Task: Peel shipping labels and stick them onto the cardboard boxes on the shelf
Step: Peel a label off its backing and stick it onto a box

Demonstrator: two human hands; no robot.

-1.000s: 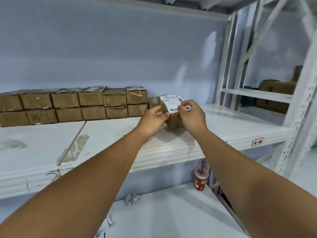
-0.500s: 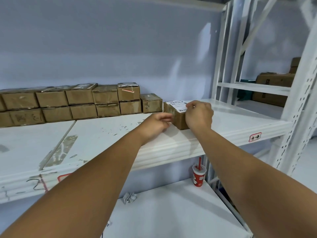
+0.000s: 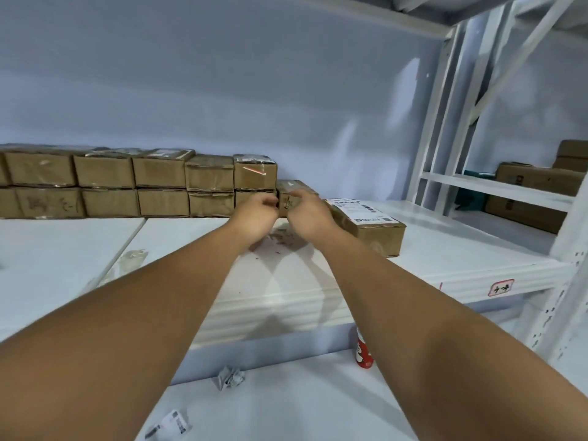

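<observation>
While both arms reach over the white shelf point(image 3: 445, 249), the left hand point(image 3: 256, 214) and right hand point(image 3: 310, 214) meet at a small cardboard box point(image 3: 297, 187) that ends the row of stacked boxes point(image 3: 127, 183). Both hands' fingers curl against it, but blur hides whether they grip. Just right of the hands sits a labelled box point(image 3: 378, 237), its shipping label point(image 3: 359, 209) flat on top. Crumpled paper point(image 3: 230, 378) and a red cup point(image 3: 362, 353) lie on the lower shelf point(image 3: 286, 409).

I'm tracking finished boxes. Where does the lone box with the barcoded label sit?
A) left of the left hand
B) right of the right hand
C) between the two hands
B: the labelled box sits on the shelf, just right of the right hand.
</observation>
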